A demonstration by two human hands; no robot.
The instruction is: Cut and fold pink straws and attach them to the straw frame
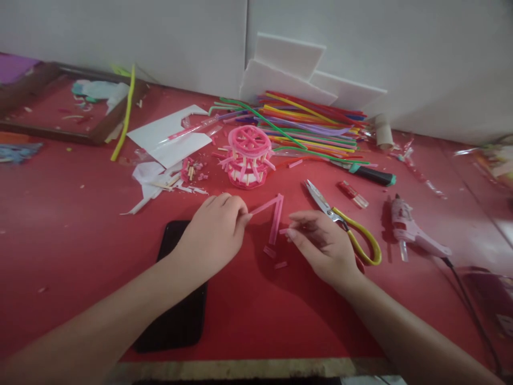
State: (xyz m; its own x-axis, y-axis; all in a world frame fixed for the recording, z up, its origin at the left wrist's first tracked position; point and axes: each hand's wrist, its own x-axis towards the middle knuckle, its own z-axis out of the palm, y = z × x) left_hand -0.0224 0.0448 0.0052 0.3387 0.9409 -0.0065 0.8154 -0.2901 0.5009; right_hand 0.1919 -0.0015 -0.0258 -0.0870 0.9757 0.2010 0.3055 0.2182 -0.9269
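My left hand [216,230] is closed in a pinch on the end of a pink straw piece [264,205] that lies on the red table [80,224]. A second pink straw piece [276,219] meets it at an angle. My right hand [320,240] pinches a short pink straw bit [284,231] at its fingertips. Small cut pink bits [274,256] lie between the hands. Just beyond stands a round pink straw-and-stick model [247,156].
Yellow-handled scissors [344,224] lie beside my right hand, a pink glue gun [412,230] and a lighter [352,193] further right. Coloured straws [312,125] pile at the back near foam boards [288,69]. A black phone [176,310] lies under my left forearm. Paper scraps [168,139] sit left.
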